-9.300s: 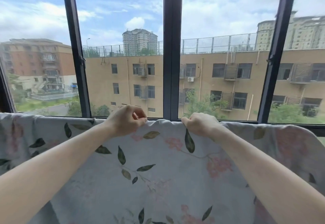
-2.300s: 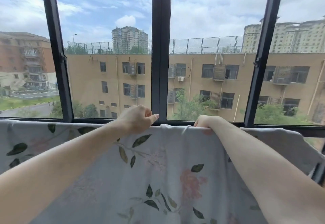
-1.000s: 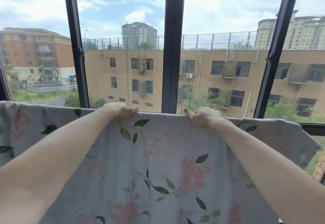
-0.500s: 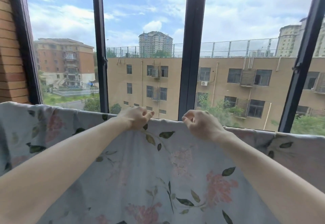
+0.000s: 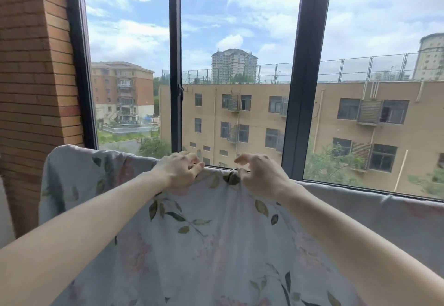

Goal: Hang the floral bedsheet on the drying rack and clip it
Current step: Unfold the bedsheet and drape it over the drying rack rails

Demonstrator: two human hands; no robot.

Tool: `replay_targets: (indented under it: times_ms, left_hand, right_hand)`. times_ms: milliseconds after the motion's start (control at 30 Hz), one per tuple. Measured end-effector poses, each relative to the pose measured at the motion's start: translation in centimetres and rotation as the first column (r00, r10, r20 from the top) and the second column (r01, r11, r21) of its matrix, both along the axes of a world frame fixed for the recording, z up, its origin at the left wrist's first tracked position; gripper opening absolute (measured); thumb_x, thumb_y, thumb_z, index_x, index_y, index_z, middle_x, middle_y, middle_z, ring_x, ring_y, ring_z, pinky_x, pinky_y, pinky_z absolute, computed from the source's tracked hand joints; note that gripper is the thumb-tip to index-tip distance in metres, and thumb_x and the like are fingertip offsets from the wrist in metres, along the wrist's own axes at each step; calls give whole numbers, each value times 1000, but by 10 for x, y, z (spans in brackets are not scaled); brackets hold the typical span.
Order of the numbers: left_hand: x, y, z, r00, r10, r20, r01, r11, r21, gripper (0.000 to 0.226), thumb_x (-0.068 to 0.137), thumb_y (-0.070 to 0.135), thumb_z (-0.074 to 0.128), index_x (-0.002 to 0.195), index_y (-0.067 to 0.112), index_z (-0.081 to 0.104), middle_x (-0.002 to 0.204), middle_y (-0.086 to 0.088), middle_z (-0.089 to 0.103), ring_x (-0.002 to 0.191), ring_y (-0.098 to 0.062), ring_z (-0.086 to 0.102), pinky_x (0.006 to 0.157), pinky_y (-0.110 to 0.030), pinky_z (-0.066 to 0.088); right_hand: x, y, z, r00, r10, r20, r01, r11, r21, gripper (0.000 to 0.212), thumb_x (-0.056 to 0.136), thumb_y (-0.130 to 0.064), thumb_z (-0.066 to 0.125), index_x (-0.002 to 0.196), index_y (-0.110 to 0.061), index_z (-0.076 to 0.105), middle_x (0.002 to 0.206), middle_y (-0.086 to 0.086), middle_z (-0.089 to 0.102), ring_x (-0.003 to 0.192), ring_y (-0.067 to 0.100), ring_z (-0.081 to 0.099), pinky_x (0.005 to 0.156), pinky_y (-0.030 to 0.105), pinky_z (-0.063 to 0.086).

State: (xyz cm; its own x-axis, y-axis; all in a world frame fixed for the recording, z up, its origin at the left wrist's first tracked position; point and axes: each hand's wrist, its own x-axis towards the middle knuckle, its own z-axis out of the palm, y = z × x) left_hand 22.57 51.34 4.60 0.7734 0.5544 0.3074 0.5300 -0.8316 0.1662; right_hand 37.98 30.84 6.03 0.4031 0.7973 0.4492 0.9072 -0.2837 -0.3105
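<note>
- Both hands are now working nearer the brick wall point(image 5: 36, 89) at left frame than a moment ago, so the spreading is progressing.
- Left hand point(image 5: 177, 171) and right hand point(image 5: 262, 175) fingers are pinching the pale floral cotton bedsheet point(image 5: 216, 245), draped across the lower frame.
- Rack hidden; no clips showing.

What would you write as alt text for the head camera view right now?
Two bare hands, the left hand and right hand, grip the bunched top edge of a floral bedsheet draped in front of a dark-framed window. Beyond the glass are apartment buildings and cloudy sky; a brick wall stands at left.
</note>
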Motion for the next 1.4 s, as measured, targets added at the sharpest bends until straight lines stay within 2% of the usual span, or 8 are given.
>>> replay_targets:
  times_ms: [200,500,600,734,934,1101,1267,1401]
  left_hand:
    - [-1,23,-15,995,-98,-6,98,982,163,45,107,58,26,93,29,58,102,0,71,95,-24,61,91,-42,39]
    - [-29,101,-21,987,-127,98,97,958,270,72,106,61,18,63,16,54,66,5,61,67,-18,60,63,-33,42]
    - [-39,126,-19,987,-136,83,109,957,268,80,103,66,14,59,13,54,62,2,62,62,-17,61,64,-33,48]
    - [-51,146,-18,983,-161,87,138,964,228,81,101,69,13,52,14,47,55,0,60,56,-20,61,64,-33,51]
    - [-47,130,-21,983,-168,77,142,954,263,78,104,65,15,56,15,52,62,0,61,61,-18,59,59,-32,41]
    - [-32,115,-20,979,-187,76,162,954,252,79,103,66,13,60,15,57,68,-1,62,63,-19,58,65,-34,48]
    - [-22,113,-22,979,-176,105,146,958,247,81,103,64,15,61,14,61,69,-2,63,64,-20,58,66,-35,48]
    - [-24,120,-22,982,-146,118,114,964,242,76,103,63,15,62,17,59,72,-1,62,71,-23,59,67,-36,41]
  right_hand:
    - [2,49,-8,950,-257,-177,250,966,-63,33,101,-43,44,122,-34,67,120,-3,70,105,24,62,83,36,45]
    - [24,66,-1,803,-418,-424,375,909,-184,43,95,-57,47,94,-25,75,103,-7,75,111,24,65,107,42,47]
    - [19,73,-2,778,-483,-402,413,875,-252,41,95,-55,53,109,-24,75,119,-8,65,120,24,58,109,38,43]
    - [14,81,-6,766,-545,-342,455,834,-312,65,82,-64,54,130,-21,67,135,-1,64,121,25,60,108,43,47]
    - [10,71,-3,734,-615,-287,522,782,-341,60,92,-63,52,133,-22,66,141,2,61,127,28,57,110,42,44]
    - [-15,65,4,815,-510,-275,493,860,-135,38,101,-47,49,98,-19,75,104,1,74,101,23,65,86,34,51]
    - [-75,113,-2,946,-233,-226,233,972,-29,27,102,-38,54,107,-21,74,100,-4,71,96,18,65,83,32,49]
    - [-95,142,-18,968,-238,-80,236,971,-36,30,103,-42,46,102,-27,72,97,-3,72,92,22,65,81,35,48]
